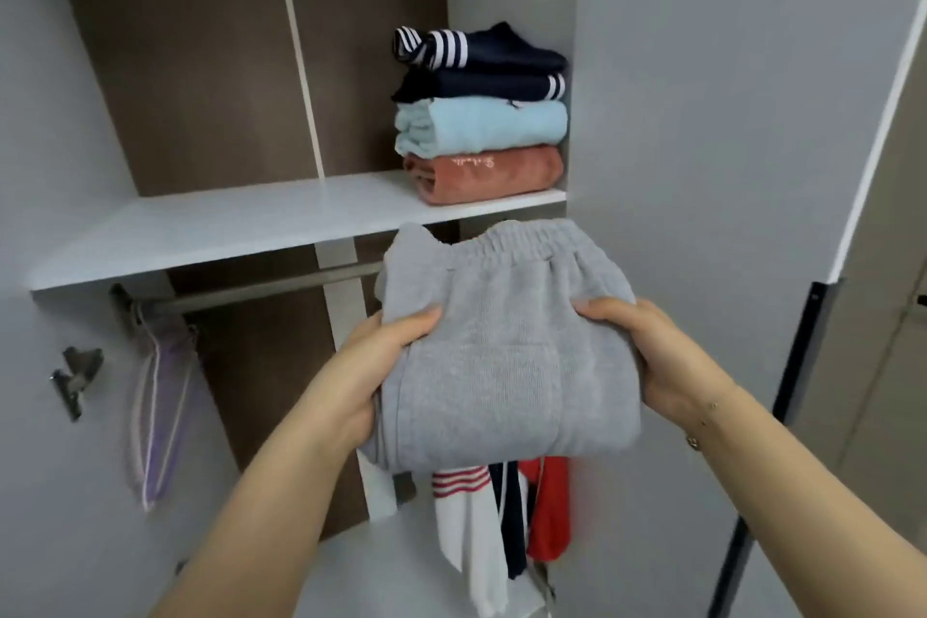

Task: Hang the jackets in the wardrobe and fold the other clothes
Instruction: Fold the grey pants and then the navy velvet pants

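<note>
Already, much of the work looks done. Above and beyond our hands, a white shelf (210,226) carries a neat stack of folded clothes (481,115): two navy pieces with white stripes on top, a pale blue one under them, a salmon-pink one at the bottom. Below our hands, jackets (506,517) in white, navy and red hang from somewhere hidden behind what we carry. Off to the left of our left hand, empty lilac hangers (160,396) dangle on the rail (261,289), so we judge there may be room for more hanging, though we cannot tell whether any garments remain elsewhere.

Between our hands we hold folded grey sweatpants (506,356), just below the shelf's front edge and not touching it. Our left hand (381,356) grips its left side, thumb curled over the top; our right hand (647,351) grips the right side the same way. The sweatpants are soft, thick knit, folded into a plump square bundle, the gathered elastic waistband on the far edge, a pocket seam showing on top. One corner pokes up at the far left.

We judge that setting this bundle on the shelf beside or atop the stack is what remains.
</note>
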